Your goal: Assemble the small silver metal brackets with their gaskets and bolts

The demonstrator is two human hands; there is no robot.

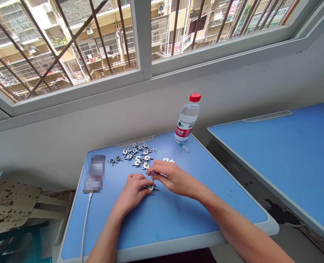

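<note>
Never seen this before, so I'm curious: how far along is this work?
Little looks done: only a couple of pale pieces sit apart. The left hand and right hand are working one metal fitting. Most of the fittings remain in the pile on the blue desk.

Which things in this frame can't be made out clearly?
Head view:
Metal fitting between the hands: partly hidden by the left hand and right hand.
Rectangular device on the white cable: blurred out.
Thin tool beside the water bottle: too small to identify.
</note>
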